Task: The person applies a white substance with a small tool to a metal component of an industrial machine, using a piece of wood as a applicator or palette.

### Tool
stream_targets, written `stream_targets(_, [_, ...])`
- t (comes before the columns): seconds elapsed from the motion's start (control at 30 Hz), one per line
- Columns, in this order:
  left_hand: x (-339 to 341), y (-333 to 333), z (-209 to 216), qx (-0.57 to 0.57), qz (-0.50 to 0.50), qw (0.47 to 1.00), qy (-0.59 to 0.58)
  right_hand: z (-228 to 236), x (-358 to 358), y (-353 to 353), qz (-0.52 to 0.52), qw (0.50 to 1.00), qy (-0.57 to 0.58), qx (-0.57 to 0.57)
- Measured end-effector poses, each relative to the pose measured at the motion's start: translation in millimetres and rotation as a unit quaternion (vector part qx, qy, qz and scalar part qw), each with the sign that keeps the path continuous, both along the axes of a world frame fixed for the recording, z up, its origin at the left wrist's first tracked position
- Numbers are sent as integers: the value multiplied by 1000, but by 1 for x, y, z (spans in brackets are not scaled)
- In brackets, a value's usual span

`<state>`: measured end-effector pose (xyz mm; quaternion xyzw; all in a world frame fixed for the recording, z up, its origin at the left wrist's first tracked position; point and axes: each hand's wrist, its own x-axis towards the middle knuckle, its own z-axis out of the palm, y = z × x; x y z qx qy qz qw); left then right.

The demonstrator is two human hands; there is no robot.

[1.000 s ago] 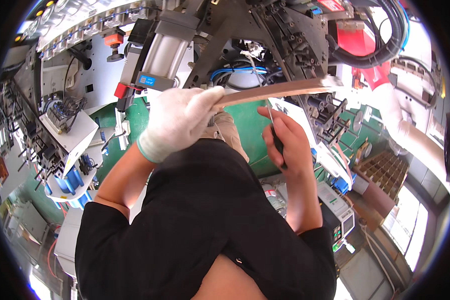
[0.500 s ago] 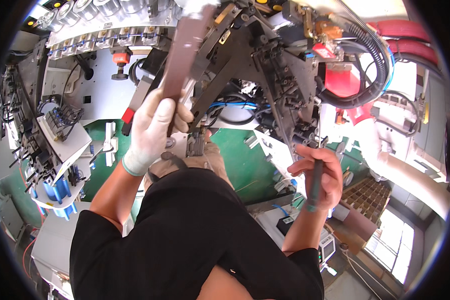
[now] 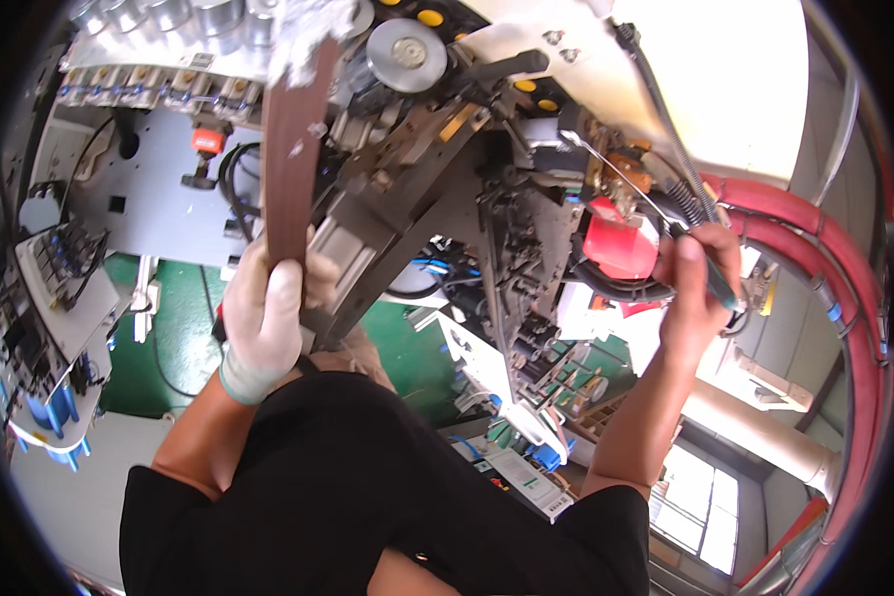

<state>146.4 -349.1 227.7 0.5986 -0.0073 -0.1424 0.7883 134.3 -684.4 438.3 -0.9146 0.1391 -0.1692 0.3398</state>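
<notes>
In my white-gloved left hand (image 3: 260, 323) is a long, flat brown strip (image 3: 292, 169), gripped near its lower end and standing upright. Whitish, torn-looking material (image 3: 308, 40) covers the strip's top end. My bare right hand (image 3: 700, 288) is wrapped round the dark green handle of a thin-shafted tool (image 3: 626, 183), much like a screwdriver. Its metal shaft points up and left, and the tip appears beside the machine's orange-brown block (image 3: 633, 162); whether they touch I cannot tell. A red part (image 3: 618, 243) lies left of my right hand.
Dark machine framework (image 3: 407, 223) fills the middle, with a grey round wheel (image 3: 407, 55) above it. Thick red hoses (image 3: 854, 328) curve down the right side. Several metal cylinders (image 3: 174, 25) line the upper left. Green floor (image 3: 184, 338) shows below the machine.
My right hand has risen up and right, swinging the tool's shaft toward the upper left. My left hand and the brown strip sit lower and farther left in the picture; the view has shifted too.
</notes>
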Motion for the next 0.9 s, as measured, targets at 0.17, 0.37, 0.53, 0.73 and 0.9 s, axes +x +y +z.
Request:
stream_targets(0.17, [4, 2, -3, 37, -34, 997, -52, -26, 67, -26, 45, 991, 80, -102])
stream_targets(0.37, [6, 2, -5, 33, -34, 997, -67, -61, 117, -15, 71, 952, 192, -228])
stream_targets(0.53, [10, 4, -8, 29, -58, 995, -71, -81, 135, -18, 93, 917, 219, -320])
stream_targets(0.73, [10, 3, -14, 15, -50, 994, -101, -90, 147, -19, 99, 898, 257, -343])
stream_targets(0.9, [9, 3, -17, 6, -58, 991, -118, -93, 155, -18, 72, 888, 304, -337])
